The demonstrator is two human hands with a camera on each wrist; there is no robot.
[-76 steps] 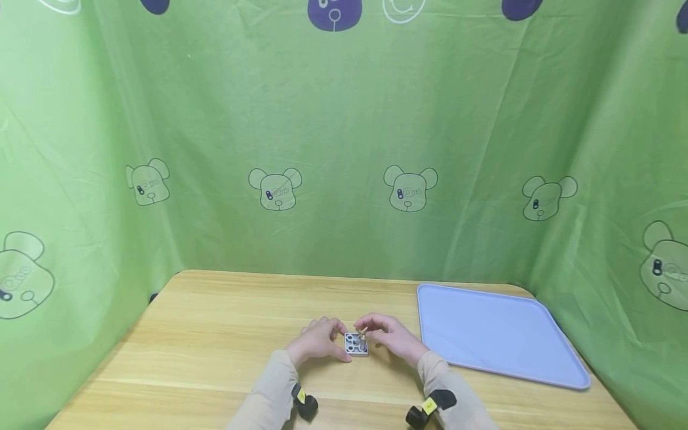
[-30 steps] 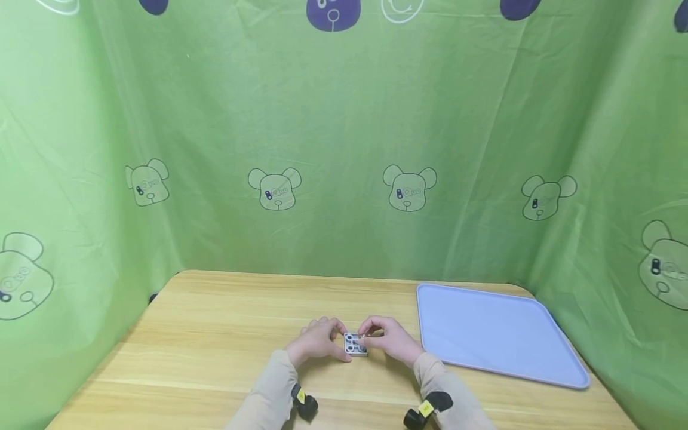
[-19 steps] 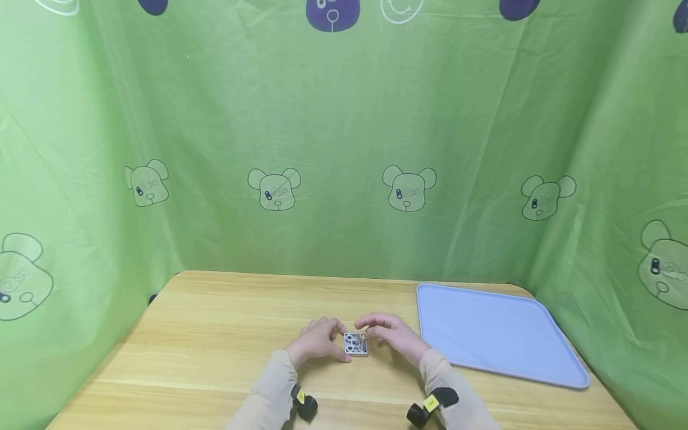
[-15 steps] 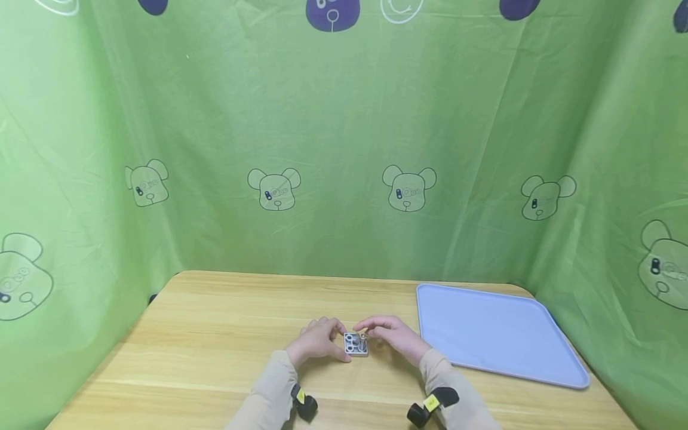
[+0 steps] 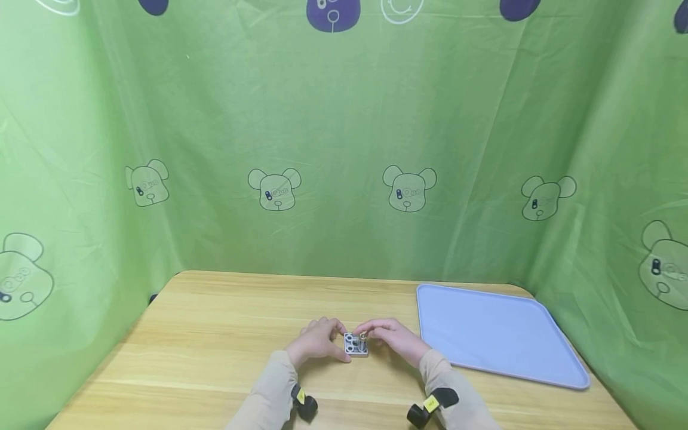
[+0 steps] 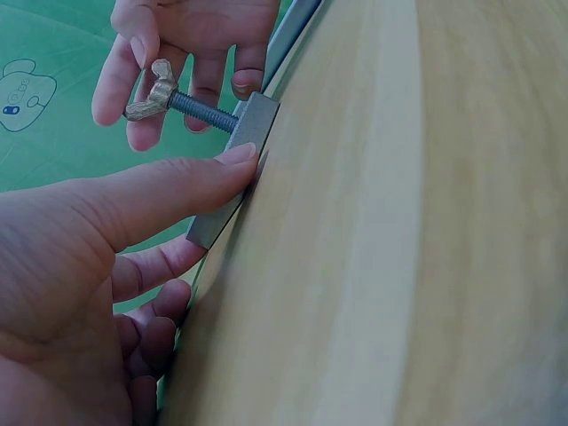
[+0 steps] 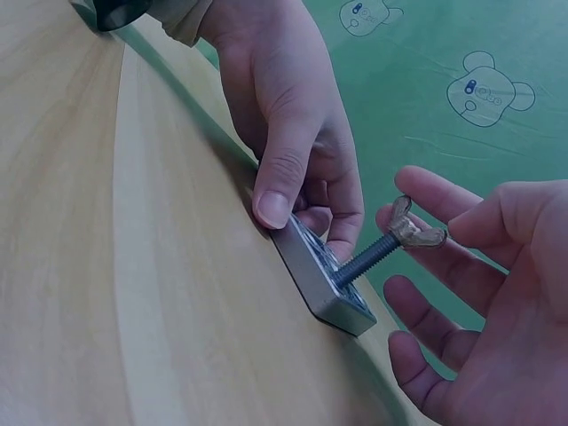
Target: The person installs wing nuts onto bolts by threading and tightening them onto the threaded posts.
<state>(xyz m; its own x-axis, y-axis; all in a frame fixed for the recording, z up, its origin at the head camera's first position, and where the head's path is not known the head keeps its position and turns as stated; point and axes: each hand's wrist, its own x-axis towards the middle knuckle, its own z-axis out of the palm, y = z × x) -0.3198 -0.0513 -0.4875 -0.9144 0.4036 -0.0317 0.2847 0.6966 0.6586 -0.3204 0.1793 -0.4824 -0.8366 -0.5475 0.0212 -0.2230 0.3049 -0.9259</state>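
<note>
A small square grey block (image 5: 350,352) with round holes lies on the wooden table, seen from above in the head view. My left hand (image 5: 317,340) holds it by the edges, thumb (image 6: 209,182) on the near side and fingers on the far side. From the block a threaded bolt (image 7: 366,259) stands upright, with a brass-coloured wing nut (image 7: 411,228) at its top. My right hand (image 5: 395,336) has its thumb and index finger at the wings of the nut; its other fingers are spread beside the bolt. The bolt's lower end is hidden in the block.
A light purple tray (image 5: 500,334) lies on the right side of the wooden table (image 5: 226,334). Green cloth (image 5: 344,239) with bear prints hangs behind and at both sides. A small black camera is strapped to each sleeve.
One second ago my right fingers were closed together over the bolt's top. They have since spread and drawn back, then come down slightly around the wing nut. My left hand and block stay put.
</note>
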